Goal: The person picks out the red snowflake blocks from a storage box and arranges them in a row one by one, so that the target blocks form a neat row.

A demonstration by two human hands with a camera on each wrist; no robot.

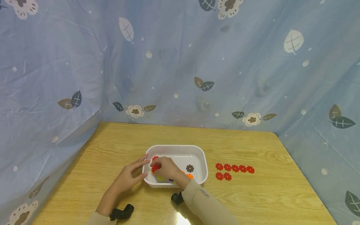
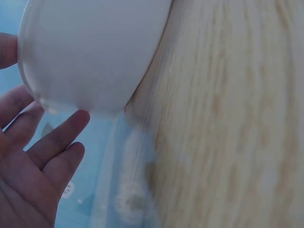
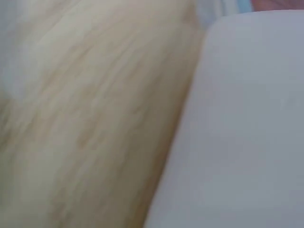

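Observation:
A white tray (image 1: 198, 156) on the table holds several small flower-shaped plastic discs in mixed colours. My right hand (image 1: 167, 168) reaches over its near side, thumb and fingertips pinching a red flower-shaped disc (image 1: 155, 169) at the left end. Yellow, purple and orange discs (image 1: 190, 176) lie partly hidden under that hand and forearm, and a dark brown disc (image 1: 190, 168) lies to their right. At the tray's left end my left hand (image 1: 130, 175) is spread, fingertips at the rim. The left wrist view shows these straight fingers (image 2: 61, 135) against the tray's outer wall (image 2: 95, 57).
Right of the tray, red discs (image 1: 235, 168) lie flat in two rows, the far row longer than the near one. The wooden table (image 1: 253, 200) is bounded at the back and sides by a blue patterned curtain (image 1: 168, 62). Black wrist mounts (image 1: 122, 213) sit at both wrists.

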